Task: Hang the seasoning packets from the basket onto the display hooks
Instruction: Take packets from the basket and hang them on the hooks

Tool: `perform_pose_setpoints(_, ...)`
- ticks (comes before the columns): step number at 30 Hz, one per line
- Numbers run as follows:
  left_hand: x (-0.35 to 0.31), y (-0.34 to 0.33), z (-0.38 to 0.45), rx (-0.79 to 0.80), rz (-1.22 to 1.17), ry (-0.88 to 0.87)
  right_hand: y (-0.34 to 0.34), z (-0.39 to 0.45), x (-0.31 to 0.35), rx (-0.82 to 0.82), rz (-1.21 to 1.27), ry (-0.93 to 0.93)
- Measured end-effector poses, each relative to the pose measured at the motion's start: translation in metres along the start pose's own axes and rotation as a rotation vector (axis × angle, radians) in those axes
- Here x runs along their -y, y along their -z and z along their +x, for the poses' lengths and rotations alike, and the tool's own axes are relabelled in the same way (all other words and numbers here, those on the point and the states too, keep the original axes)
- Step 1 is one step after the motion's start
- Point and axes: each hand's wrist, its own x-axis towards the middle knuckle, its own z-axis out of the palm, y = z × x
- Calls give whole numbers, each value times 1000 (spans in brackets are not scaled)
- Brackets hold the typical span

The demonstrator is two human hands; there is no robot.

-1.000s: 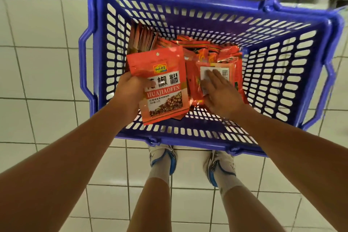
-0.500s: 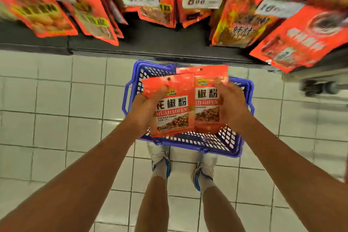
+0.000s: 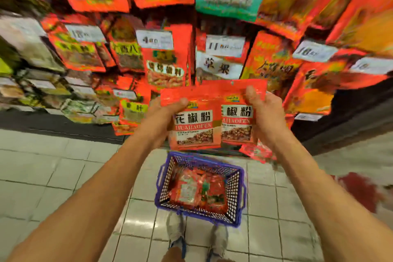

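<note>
My left hand grips a red seasoning packet marked HUAJIAOFEN by its left edge, thumb across the top. My right hand holds a second identical packet by its right edge; it lies partly behind the first. Both packets are held up in front of the display rack. Below them, on the floor, stands the blue basket with several more red packets inside. The display hooks are hidden behind hanging packets.
The rack is crowded with hanging red, orange and green packets and white price tags. A dark shelf base runs along the white tiled floor. My feet stand just behind the basket. The view is motion-blurred.
Both hands have lifted the two packets out of the basket and up toward the rack. The view has tilted up from the basket to the display.
</note>
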Motion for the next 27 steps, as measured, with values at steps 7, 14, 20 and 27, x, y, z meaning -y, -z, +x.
perform_pose_setpoints(7, -171, -15, -41, 45, 6, -321, -24, -16, 167, -42, -4, 293)
perform_pose_setpoints(14, -291, -20, -67, 142, -12, -519, -50, -20, 286, -99, 47, 497)
perform_pose_setpoints(20, -364, -26, -69, 181, -31, -614, -71, -20, 358, -136, -67, 620)
perform_pose_setpoints(27, -409, -39, -63, 185, -32, -671, -95, 11, 409, -202, -73, 601)
